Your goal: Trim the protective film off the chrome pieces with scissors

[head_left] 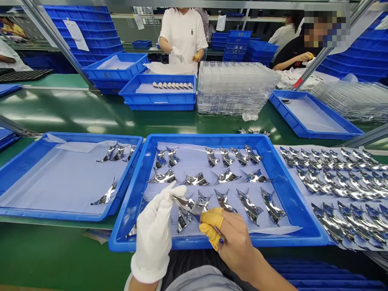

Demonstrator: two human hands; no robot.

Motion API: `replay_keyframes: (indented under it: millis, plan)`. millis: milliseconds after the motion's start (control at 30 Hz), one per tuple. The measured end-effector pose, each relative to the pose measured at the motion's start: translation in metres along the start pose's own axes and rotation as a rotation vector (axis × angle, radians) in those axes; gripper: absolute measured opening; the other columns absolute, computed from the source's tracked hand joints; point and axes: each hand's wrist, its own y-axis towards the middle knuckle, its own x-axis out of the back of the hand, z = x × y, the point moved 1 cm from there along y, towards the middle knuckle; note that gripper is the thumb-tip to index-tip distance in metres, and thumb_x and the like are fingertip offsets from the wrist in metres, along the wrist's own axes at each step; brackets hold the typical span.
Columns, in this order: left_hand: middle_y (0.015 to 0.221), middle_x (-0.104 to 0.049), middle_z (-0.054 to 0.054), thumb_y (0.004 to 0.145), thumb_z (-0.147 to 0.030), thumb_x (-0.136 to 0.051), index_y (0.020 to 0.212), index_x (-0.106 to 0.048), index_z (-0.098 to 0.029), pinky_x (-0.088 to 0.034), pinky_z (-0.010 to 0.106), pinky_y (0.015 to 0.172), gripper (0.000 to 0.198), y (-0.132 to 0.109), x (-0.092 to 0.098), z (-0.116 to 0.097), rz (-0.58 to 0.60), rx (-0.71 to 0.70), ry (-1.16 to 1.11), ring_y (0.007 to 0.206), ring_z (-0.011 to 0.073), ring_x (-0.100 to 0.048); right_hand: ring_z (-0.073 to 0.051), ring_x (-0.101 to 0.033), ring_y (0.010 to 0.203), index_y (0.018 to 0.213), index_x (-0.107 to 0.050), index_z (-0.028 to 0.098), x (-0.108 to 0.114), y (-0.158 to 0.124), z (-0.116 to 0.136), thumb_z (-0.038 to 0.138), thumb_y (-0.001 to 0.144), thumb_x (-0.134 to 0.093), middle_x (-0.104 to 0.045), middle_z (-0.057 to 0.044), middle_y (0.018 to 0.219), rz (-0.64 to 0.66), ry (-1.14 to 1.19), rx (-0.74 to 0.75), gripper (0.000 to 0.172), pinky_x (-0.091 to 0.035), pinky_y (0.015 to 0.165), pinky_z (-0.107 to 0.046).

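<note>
My left hand (156, 230), in a white glove, pinches a curved, mirror-bright chrome piece (184, 203) above the middle blue tray (221, 242). My right hand (232, 238) has yellow finger covers on thumb and forefinger. Its fingers close round a thin tool with a flat, blade-like tip (197, 209) and bits of blue. That tip meets or lies very near the held piece; its exact kind is partly hidden. Under both hands, several pointed chrome pieces (226, 176) lie in rows on white paper in the tray.
At left, another blue tray (72, 214) holds a few chrome pieces. More pieces (342, 186) lie in rows on white paper at right. Beyond stand stacked clear plastic trays (233, 87) and blue bins (160, 97). A person in white (183, 36) works opposite; metal posts (60, 44) slant at both sides.
</note>
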Motion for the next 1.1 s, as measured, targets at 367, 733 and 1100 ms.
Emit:
replay_keyframes:
  millis: [367, 733, 1100]
  plan:
    - [0.102, -0.076, 0.002, 0.093, -0.046, -0.062, 0.125, -0.070, -0.025, -0.043, 0.032, 0.107, 0.040, 0.021, 0.032, -0.004, -0.096, 0.025, 0.156, 0.104, 0.0206, -0.067, -0.013, -0.057, 0.057, 0.078, -0.062, 0.019, 0.003, 0.083, -0.036, 0.017, 0.098, -0.052, -0.066, 0.002, 0.068, 0.317, -0.022, -0.408, 0.022, -0.043, 0.056, -0.023]
    - [0.101, -0.077, 0.003, 0.085, -0.054, -0.068, 0.120, -0.073, -0.023, -0.048, 0.029, 0.099, 0.047, 0.007, 0.042, 0.000, -0.023, 0.183, 0.188, 0.106, 0.0219, -0.067, -0.019, -0.069, 0.093, 0.110, -0.067, 0.011, -0.079, 0.189, -0.096, 0.033, 0.104, -0.057, -0.068, -0.005, 0.110, 0.331, -0.402, -0.582, 0.025, -0.057, 0.086, -0.037]
    - [0.099, -0.077, 0.005, 0.086, -0.057, -0.066, 0.116, -0.075, -0.023, -0.048, 0.034, 0.099, 0.047, 0.013, 0.037, 0.004, 0.007, 0.149, 0.227, 0.104, 0.0246, -0.068, -0.025, -0.067, 0.105, 0.123, -0.063, 0.014, -0.015, 0.176, -0.161, 0.032, 0.099, -0.067, -0.065, -0.011, 0.123, 0.295, -0.532, -0.661, 0.030, -0.058, 0.089, -0.045]
